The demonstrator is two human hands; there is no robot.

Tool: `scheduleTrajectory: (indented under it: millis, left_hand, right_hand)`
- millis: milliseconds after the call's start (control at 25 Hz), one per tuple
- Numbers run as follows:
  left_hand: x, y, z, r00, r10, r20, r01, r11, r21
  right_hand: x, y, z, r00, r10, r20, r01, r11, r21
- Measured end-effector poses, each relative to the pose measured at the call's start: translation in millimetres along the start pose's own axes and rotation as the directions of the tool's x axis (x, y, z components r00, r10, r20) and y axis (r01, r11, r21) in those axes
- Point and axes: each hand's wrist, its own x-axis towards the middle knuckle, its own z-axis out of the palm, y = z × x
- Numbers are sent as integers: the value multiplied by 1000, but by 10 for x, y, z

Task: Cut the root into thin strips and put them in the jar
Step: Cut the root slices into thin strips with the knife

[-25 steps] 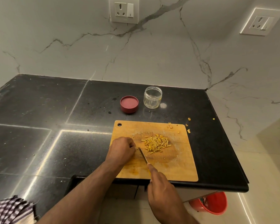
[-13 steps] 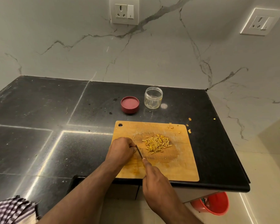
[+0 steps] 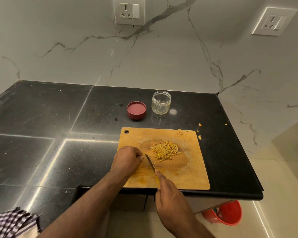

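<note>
While the left hand (image 3: 127, 158) curls over a small remnant of root (image 3: 141, 157) at its fingertips, the right hand (image 3: 169, 191) grips the knife (image 3: 150, 162), blade just beside those fingertips. With so little root left, a slip could nick a finger. Cut strips (image 3: 165, 150) lie beyond the blade; the jar (image 3: 161, 102) stands open farther off.

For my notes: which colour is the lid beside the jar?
Dark red, pinkish inside; the lid shows in the head view.
</note>
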Motion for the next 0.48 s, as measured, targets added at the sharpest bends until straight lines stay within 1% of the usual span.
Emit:
scheduleTrajectory:
  millis: [80,160,320,480]
  left_hand:
    - [-16,3,-3,1000,2,-15,-2,1000,-3]
    - [-21,4,-9,999,-28,-23,27,999,-29]
    - [19,0,-29,998,-68,8,68,995,-69]
    - [54,1,-42,996,-81,27,82,995,-61]
  right_hand:
    - [41,-28,14,1000,-17,4,17,1000,-10]
    - [89,-38,40,1000,-19,7,19,1000,-21]
    - [192,-34,92,999,4,31,-2,999,-40]
    - [127,14,110,999,8,54,-7,1000,-17]
